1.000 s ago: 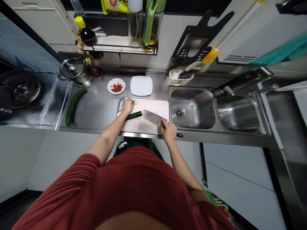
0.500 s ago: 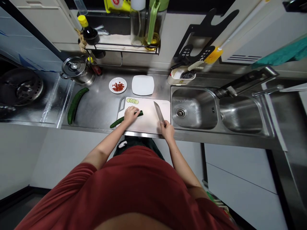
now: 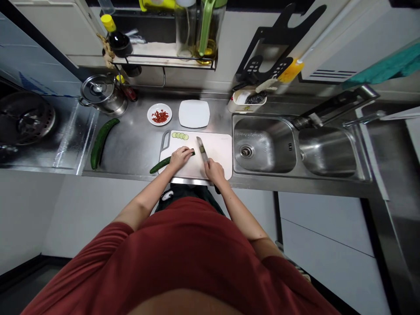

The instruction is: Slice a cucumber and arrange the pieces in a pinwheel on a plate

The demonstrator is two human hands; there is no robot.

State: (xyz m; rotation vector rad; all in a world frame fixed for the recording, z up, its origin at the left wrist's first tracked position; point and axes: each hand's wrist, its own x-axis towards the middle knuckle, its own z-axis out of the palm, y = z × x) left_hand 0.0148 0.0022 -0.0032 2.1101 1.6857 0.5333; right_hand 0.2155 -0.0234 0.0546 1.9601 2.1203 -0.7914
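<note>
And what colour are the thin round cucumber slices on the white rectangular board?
The thin round cucumber slices are pale green, seen best in the head view.

A kitchen, with a stainless-steel counter [image 3: 131, 144]
A double-bowl sink [image 3: 269, 148] and faucet [image 3: 341, 105] on the right, a stove burner [image 3: 26, 117] on the left, a lidded pot [image 3: 111, 101], and a condiment shelf [image 3: 157, 60] along the far wall.

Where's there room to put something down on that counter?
The steel counter is bare between the long, curved green cucumber and the white rectangular cutting board. The board's far right corner, beside the steel double sink, is bare too. Mid-board is crowded: the left hand holds the cut green cucumber near the right hand and its steel-bladed knife.
</note>
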